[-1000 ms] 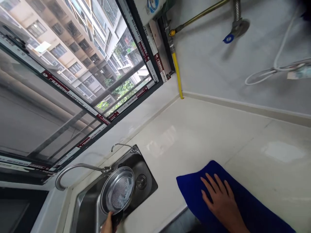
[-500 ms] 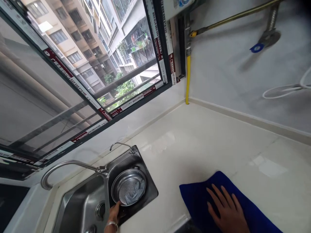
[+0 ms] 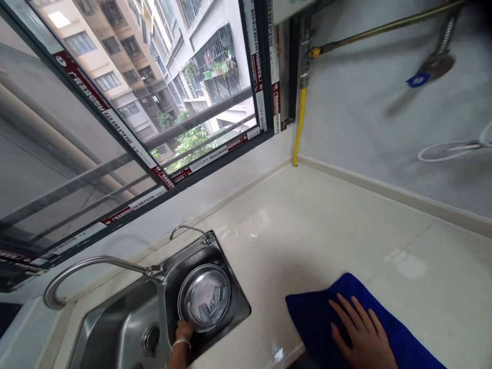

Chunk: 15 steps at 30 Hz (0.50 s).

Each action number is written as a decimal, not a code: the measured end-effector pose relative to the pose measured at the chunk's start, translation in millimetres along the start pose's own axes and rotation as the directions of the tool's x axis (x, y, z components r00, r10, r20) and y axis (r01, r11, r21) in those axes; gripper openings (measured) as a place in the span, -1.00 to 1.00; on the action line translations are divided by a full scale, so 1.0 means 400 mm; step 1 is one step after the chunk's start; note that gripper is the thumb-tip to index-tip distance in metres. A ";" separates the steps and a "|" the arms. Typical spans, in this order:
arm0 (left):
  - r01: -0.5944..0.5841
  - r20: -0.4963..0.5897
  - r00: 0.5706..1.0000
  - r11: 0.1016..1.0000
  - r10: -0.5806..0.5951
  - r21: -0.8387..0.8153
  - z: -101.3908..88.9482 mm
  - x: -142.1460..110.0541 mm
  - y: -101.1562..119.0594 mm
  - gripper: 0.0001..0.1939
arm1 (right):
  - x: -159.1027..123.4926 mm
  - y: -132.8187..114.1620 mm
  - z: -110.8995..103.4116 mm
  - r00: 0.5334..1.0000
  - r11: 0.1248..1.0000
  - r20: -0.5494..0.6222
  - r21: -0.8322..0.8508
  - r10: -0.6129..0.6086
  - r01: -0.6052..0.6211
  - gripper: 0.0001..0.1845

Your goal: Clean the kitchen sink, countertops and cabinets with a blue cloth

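My right hand (image 3: 359, 335) lies flat with spread fingers on a dark blue cloth (image 3: 315, 318) spread on the pale countertop (image 3: 326, 230). My left hand (image 3: 183, 333) is at the near rim of a round steel strainer pan (image 3: 204, 297) that sits in the small right compartment of the steel sink (image 3: 126, 328). Only the fingertips of that hand show, closed on the pan's rim or handle. Something grey lies inside the pan.
A curved steel faucet (image 3: 88, 266) and a thinner tap (image 3: 190, 230) stand behind the sink. A large window (image 3: 134, 118) runs along the back. A yellow gas pipe (image 3: 298, 128) drops into the corner. A blue valve (image 3: 418, 79) and a white cord (image 3: 449, 149) are on the right wall.
The steel pan has gone from tilted up over the sink to lying flat in the small compartment, with my left hand still at its rim. My right hand stays on the cloth.
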<state>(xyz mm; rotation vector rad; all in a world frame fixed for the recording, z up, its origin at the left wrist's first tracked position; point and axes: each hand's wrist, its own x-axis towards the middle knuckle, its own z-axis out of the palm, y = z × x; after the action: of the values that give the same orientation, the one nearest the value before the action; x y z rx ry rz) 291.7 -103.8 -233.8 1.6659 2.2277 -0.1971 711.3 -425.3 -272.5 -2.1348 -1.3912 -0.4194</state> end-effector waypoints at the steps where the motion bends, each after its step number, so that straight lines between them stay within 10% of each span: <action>1: -0.003 0.012 1.000 1.000 0.003 -0.001 -0.005 -0.001 0.007 -0.76 | 0.000 0.000 -0.001 1.000 1.000 0.005 -0.004 -0.003 0.003 -0.48; 6: -0.114 -0.097 0.989 0.993 0.111 -0.035 -0.075 -0.016 0.043 -0.53 | 0.014 -0.002 -0.006 1.000 1.000 0.028 0.006 0.009 -0.009 -0.46; 9: -0.406 -0.282 0.888 0.907 0.363 -0.110 -0.105 -0.075 0.135 -0.48 | 0.025 -0.014 -0.021 0.998 0.999 0.055 0.010 0.030 -0.030 -0.43; 13: -0.917 -0.425 0.397 0.332 0.814 -0.221 0.001 -0.290 0.379 -0.59 | 0.005 -0.025 -0.064 0.985 0.989 0.122 -0.095 0.123 -0.112 -0.44; 15: -0.984 -0.294 0.024 -0.029 0.955 -0.175 0.105 -0.441 0.492 -0.57 | -0.021 -0.022 -0.090 0.974 0.970 0.115 -0.171 0.195 -0.174 -0.47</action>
<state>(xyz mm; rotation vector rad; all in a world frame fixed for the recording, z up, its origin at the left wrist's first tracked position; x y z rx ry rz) 530.2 -217.2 -190.4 2.5517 0.4282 0.6350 701.4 -450.2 -245.8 -2.4373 -1.2485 -0.3320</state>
